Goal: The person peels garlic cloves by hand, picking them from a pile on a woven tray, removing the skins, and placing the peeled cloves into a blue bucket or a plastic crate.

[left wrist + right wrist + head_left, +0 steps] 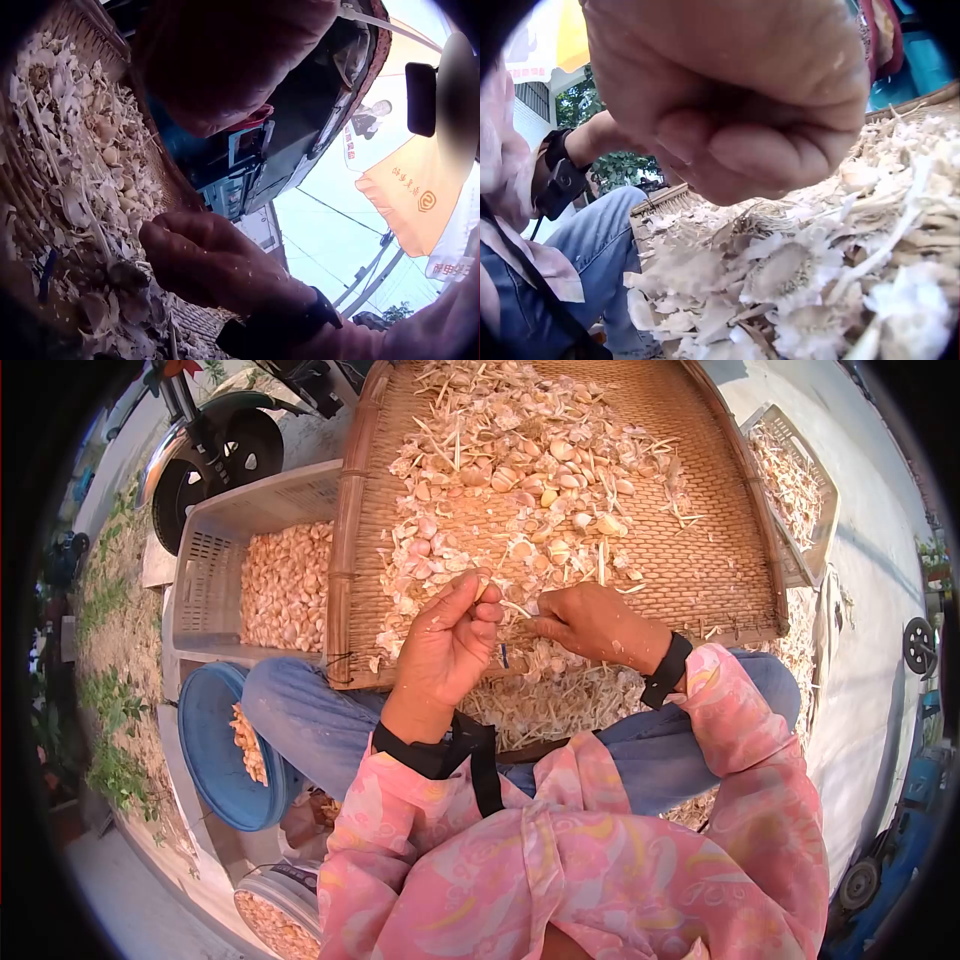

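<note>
My left hand (450,640) is raised over the near edge of a woven bamboo tray (700,575), palm turned up. Its thumb and fingertips pinch a small garlic clove (483,584). Just to the right, my right hand (605,625) has its fingers curled and pinches a thin pale garlic stalk (515,608) that spans the gap toward the left fingers. In the right wrist view the curled right fingers (757,154) hide their grip. Loose garlic cloves (560,450), papery skins (780,277) and dry stalks lie spread beneath both hands.
A grey plastic crate (205,595) of cloves stands left of the tray, a blue bucket (210,760) below it. A white bucket (285,885) with cloves is at lower left. Another crate (825,510) holds stalks at right. Crossed legs in jeans (310,705) sit under the tray's near edge.
</note>
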`<state>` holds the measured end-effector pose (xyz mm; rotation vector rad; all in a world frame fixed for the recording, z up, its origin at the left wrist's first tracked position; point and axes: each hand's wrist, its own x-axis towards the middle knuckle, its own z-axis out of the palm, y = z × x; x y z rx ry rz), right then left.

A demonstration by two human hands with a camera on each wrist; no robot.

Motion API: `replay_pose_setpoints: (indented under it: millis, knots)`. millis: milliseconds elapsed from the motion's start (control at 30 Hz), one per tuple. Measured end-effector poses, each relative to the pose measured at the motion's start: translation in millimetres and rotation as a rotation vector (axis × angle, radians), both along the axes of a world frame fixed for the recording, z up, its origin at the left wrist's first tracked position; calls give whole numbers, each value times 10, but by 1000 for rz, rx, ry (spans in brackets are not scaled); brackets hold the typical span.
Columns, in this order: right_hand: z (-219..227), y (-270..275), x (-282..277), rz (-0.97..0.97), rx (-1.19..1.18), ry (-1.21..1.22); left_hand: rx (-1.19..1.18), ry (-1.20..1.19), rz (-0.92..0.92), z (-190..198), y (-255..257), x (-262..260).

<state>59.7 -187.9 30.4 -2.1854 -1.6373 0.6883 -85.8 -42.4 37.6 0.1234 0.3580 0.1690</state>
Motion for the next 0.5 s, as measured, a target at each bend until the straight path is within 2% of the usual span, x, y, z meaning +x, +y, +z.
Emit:
replay_pose_setpoints:
  millis: [100, 167, 233, 333, 400, 467, 500]
  knots:
    - [70, 79, -70, -95, 89, 151, -45, -38, 24, 37, 133, -96]
    - [119, 180, 38, -259, 202, 124, -47, -48, 45, 59, 190, -114]
    - [16, 251, 288, -418, 348, 93, 70, 10, 67, 118, 254, -174]
    - [-113, 296, 822, -428, 378, -35, 286, 21, 149, 223, 549, -319]
    - [-99, 378, 1043, -346, 345, -124, 646, 96, 383, 249, 1017, -520]
    - [-93, 470, 1111, -264, 292, -213, 1098, 549, 536, 427, 1356, -668]
    - [-115, 528, 1104, -224, 238, -257, 1295, 659, 510, 398, 1459, -693]
